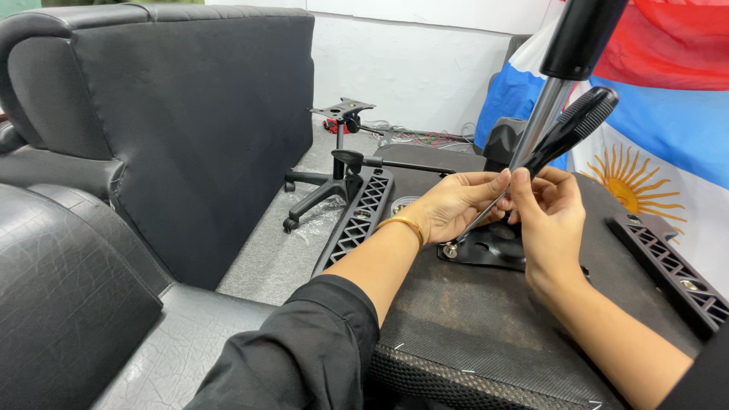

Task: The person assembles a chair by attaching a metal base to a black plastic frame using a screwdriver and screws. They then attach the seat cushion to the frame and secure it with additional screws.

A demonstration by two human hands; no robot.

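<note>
Screwdriver (558, 140) slanted down to screw (451, 250) on black mounting plate (490, 247) atop upturned seat base (471, 319). Right hand (548, 212) fingers clamped on shank for turning; left hand (456, 206) fingers pinched low, steadying tip.

the sofa (190, 121) is black with a creased leather grain, and the seat base (471, 319) is dull black cloth with a black lattice arm (357, 216) along its edge. the screwdriver (562, 137) has a black ribbed handle, the bangle (402, 222) is gold, and the sleeve (304, 357) is black. the flag (668, 114) shows red, blue and white with a yellow sun.
</note>
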